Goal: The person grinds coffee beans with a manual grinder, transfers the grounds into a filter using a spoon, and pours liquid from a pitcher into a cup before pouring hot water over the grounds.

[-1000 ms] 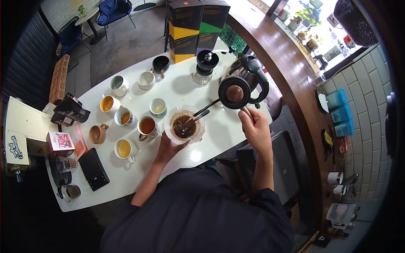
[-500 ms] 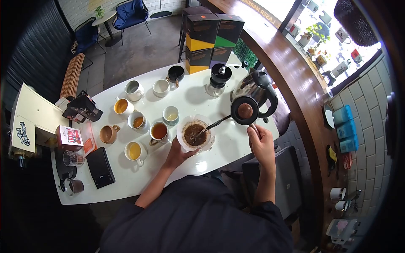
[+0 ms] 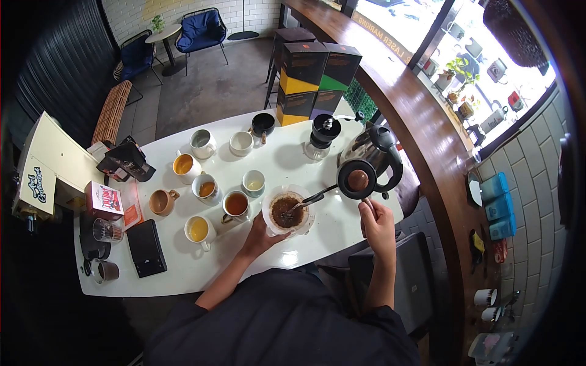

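Wet brown coffee grounds [image 3: 285, 213] lie in a paper-lined dripper [image 3: 271, 224], and a thin stream of water falls onto them. My left hand [image 3: 262, 236] is closed round the dripper's near left side. With my right hand [image 3: 377, 221] I grip the handle of a black gooseneck kettle [image 3: 366, 193], whose spout reaches over the dripper. Just left of the dripper stand a cup of dark tea [image 3: 236, 205] and a small pale cup [image 3: 253, 182]. Whatever stands under the dripper is mostly hidden.
Several more cups, including a brown one [image 3: 162, 202], stand to the left, near a black scale [image 3: 146, 248]. Toward the back are a hand grinder [image 3: 322, 133], stacked boxes [image 3: 303, 63] and a large steel kettle [image 3: 360, 151]. A wooden counter [image 3: 421, 116] runs along the right.
The view has shifted, so the table and its items sit slightly lower in the picture. Both hands keep their holds, and the spout stays over the dripper.
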